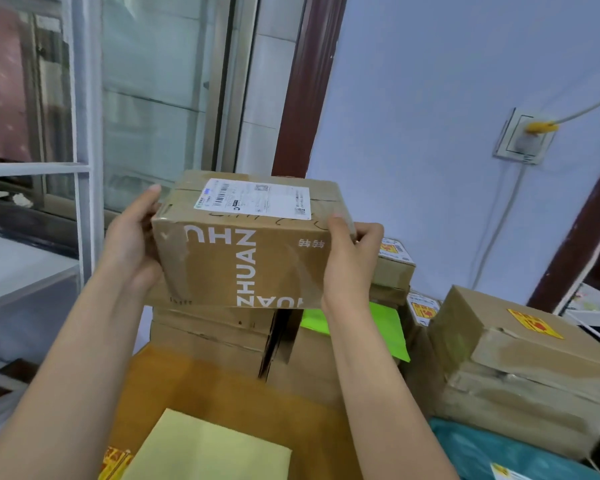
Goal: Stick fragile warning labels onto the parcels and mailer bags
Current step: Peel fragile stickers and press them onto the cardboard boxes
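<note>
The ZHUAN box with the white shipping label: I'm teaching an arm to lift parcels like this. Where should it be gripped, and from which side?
Probably the two short ends of the ZHUAN box, approached from left and right, as the left hand and right hand do. Its long shape leaves those ends free, and the shipping label stays uncovered.

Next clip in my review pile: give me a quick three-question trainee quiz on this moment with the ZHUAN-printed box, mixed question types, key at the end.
1. True or false: the held ZHUAN box already shows a yellow fragile label on the faces in view.
2. Multiple choice: how is the box held? A) left hand only; B) right hand only; C) one hand at each end.
3. Fill in: the taped parcel at right carries a yellow ______ on top.

Key:
1. False; only a white shipping label shows on top.
2. C
3. fragile label
</note>
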{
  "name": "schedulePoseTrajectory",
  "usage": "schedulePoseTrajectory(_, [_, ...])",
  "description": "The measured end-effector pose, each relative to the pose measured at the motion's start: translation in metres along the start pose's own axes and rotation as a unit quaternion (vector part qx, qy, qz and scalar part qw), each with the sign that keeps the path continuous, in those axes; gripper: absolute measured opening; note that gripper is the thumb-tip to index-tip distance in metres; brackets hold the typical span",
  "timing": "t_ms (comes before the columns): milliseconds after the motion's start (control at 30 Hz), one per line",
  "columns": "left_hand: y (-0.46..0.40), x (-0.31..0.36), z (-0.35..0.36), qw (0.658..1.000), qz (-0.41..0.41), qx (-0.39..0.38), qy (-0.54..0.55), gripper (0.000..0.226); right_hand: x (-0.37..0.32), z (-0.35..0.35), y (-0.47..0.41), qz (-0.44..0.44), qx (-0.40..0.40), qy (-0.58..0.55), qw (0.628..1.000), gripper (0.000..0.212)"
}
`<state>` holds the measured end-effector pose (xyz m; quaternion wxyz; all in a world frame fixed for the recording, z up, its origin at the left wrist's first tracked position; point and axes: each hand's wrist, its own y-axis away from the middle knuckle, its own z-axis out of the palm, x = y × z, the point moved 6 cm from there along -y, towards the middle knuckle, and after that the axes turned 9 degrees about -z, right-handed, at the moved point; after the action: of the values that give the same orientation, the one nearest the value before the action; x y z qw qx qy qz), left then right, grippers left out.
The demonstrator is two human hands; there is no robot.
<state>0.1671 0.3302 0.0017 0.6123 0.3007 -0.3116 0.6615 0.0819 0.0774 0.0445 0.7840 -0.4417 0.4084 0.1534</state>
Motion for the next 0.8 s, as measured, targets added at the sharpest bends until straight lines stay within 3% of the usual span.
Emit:
schedulePoseTrajectory(67, [0.017,0.006,0.008,1.0,0.007,-0.012,0.013,0.06,-0.014,-0.01,0.01,-0.004,0.001,-0.015,1.0,0.025])
schedulePoseTrajectory(100, [0.027,0.009,0.012,1.0,0.009,-0.015,0.017,0.06,-0.022,-0.014,0.016,-0.008,0.0,-0.016,1.0,0.025])
schedulePoseTrajectory(233, [0.067,0.01,0.031,0.998,-0.011,-0.057,-0.004,0.023,-0.051,-0.033,0.035,-0.014,-0.01,-0.012,1.0,0.023])
schedulePoseTrajectory(533, [0.131,-0.009,0.028,0.996,-0.059,-0.052,-0.051,0.024,-0.072,-0.082,0.077,-0.023,0.005,0.014,1.0,0.021])
schedulePoseTrajectory(700, [0.159,-0.038,0.009,0.987,-0.131,-0.023,-0.095,0.02,-0.047,-0.112,0.113,0.032,0.026,0.044,0.998,0.015])
schedulePoseTrajectory(800, [0.171,-0.063,-0.007,0.98,-0.17,-0.015,-0.101,0.022,-0.029,-0.128,0.139,0.076,0.025,0.079,0.994,0.032])
